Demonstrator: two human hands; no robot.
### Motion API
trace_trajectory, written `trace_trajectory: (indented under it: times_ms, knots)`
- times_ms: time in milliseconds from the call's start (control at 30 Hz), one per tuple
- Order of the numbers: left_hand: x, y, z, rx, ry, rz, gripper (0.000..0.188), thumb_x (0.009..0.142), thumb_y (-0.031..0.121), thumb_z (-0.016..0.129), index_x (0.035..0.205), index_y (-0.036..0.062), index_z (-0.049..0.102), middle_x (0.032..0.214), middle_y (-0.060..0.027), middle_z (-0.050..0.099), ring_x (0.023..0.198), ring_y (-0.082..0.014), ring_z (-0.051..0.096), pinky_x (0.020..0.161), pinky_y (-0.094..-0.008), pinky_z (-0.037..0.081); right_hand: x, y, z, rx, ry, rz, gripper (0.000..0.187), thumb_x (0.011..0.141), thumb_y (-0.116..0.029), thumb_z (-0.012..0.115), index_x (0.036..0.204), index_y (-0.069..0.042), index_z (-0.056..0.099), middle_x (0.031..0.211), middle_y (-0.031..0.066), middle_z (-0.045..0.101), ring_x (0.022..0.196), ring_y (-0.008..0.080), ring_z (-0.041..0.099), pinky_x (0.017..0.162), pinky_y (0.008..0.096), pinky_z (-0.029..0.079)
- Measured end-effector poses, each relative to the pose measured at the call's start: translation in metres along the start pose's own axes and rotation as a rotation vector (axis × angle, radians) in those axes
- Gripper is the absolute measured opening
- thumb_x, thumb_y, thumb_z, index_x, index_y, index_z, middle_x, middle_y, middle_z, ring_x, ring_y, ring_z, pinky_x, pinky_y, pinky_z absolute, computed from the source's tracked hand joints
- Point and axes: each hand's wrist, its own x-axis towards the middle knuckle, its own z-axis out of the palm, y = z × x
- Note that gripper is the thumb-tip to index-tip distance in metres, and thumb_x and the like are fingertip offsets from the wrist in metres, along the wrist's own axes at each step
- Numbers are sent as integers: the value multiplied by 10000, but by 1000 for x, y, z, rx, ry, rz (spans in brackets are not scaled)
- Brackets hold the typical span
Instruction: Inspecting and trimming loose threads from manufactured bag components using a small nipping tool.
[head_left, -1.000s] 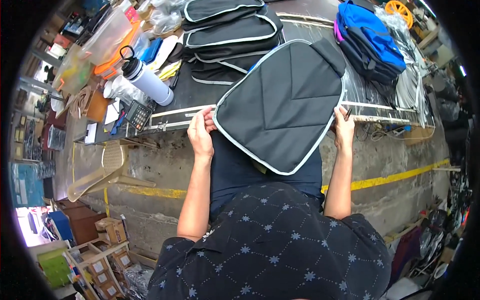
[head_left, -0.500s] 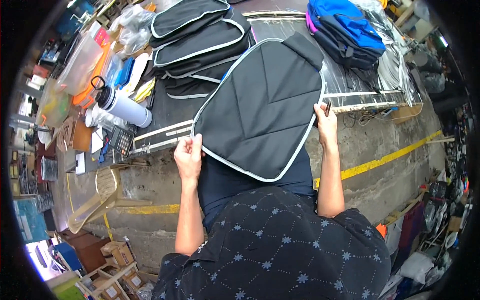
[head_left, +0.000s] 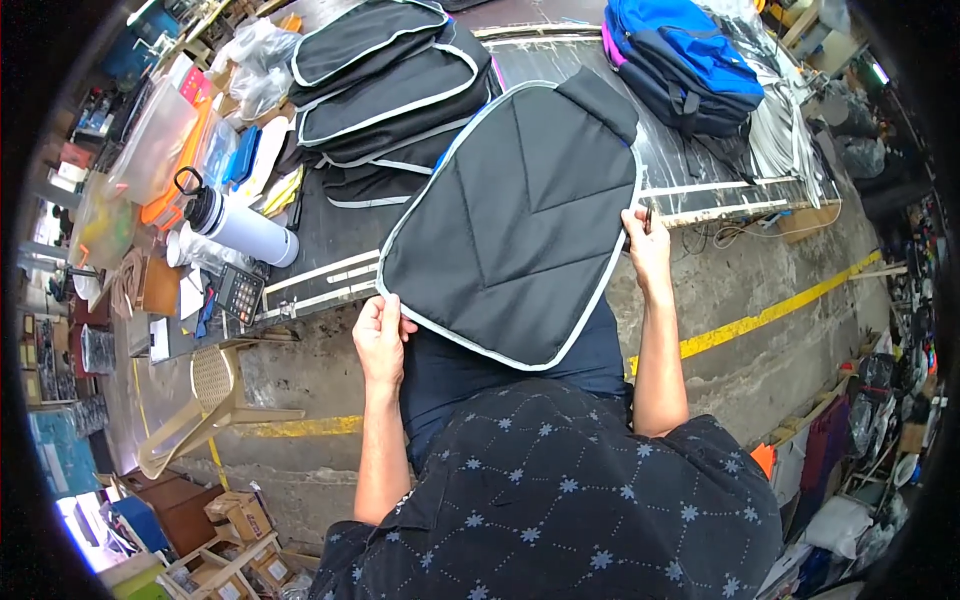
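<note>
Between my hands is a black padded fabric panel [head_left: 510, 230] with stitched chevron lines and pale grey binding round its edge. A black flap lies at its top right. My left hand [head_left: 382, 338] pinches the bound edge at the panel's lower left corner. On the other side, my right hand [head_left: 650, 250] grips the right edge. A small dark tool, its kind unclear, pokes out of the right fingers. The panel's far part rests over the table edge, its near part over my lap.
Similar black panels or bags [head_left: 390, 100] with grey binding are stacked on the table [head_left: 560, 50]. A blue backpack [head_left: 690, 70] stands at the right. A white bottle [head_left: 245, 228], a calculator [head_left: 240, 292] and plastic bins clutter the left, above a beige plastic chair [head_left: 215, 390].
The view has shifted a little. My left hand has come slightly lower along the panel's corner. Both hands still hold the panel, which lies a touch nearer to me.
</note>
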Motion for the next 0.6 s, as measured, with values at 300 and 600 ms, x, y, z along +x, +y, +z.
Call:
trace_trajectory:
  times_ms: [300,600]
  knots:
    - [-7,0,1,-34,106,59,266,1132,276,600,991,58,659,801,-15,673,668,-68,595,603,-229,444,-20,-29,20,-427,208,-287,458,992,-185,805,1368,12,631,1031,29,674,833,67,541,784,249,509]
    - [-10,4,12,-174,26,25,274,1151,290,563,973,97,643,802,16,655,666,-60,579,619,-215,430,-77,-87,117,-357,-405,-417,127,970,-122,794,1044,-24,760,849,9,741,724,52,608,666,245,506]
